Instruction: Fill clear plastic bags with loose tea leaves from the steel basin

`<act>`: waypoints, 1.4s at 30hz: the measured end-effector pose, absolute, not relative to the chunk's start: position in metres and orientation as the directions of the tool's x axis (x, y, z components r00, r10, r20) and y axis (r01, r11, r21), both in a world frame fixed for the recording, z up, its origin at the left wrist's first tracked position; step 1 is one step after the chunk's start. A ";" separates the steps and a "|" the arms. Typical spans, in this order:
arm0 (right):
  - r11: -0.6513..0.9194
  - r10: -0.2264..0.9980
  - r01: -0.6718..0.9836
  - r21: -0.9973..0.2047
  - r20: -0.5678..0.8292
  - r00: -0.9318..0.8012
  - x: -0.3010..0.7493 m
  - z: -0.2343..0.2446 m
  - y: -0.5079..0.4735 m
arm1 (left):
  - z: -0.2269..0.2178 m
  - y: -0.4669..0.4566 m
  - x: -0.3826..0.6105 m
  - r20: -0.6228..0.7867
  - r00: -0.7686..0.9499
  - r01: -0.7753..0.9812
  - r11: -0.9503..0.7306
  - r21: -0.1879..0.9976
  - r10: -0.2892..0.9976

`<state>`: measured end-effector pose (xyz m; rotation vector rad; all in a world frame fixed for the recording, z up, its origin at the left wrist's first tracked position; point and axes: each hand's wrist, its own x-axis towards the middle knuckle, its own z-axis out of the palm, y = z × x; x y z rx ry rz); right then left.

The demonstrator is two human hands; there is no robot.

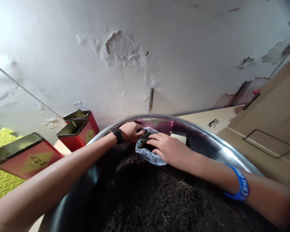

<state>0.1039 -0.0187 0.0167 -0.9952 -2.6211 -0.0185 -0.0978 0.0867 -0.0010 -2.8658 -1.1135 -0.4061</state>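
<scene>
Red tea tins (77,135), peeling wall (120,45), yellow mat (2,170)

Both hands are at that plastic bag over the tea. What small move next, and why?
Probably widen the mouth of the clear plastic bag, left hand and right hand pulling apart: it looks bunched between them, with dark tea leaves inside, and sits over the steel basin, so spills would fall back.

From here, the steel basin (222,146) sits on the bench (207,117), tea (154,199) heaped inside, a plastic bag (147,151) against its far rim; three tea tins (77,135) stand to my left, the wall (120,71) behind.
</scene>
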 end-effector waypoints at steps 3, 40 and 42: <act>0.863 0.498 0.467 -0.195 0.170 -0.850 0.097 0.021 -0.038 | -0.002 0.088 -0.098 0.257 0.708 0.669 -0.742 0.056 0.658; 0.791 0.611 0.581 -0.190 0.285 -0.739 0.115 -0.001 0.020 | 0.001 0.084 -0.098 0.239 0.686 0.695 -0.716 0.061 0.687; 0.786 0.617 0.595 -0.168 0.276 -0.737 0.115 -0.003 0.021 | 0.001 0.084 -0.097 0.244 0.686 0.695 -0.716 0.057 0.685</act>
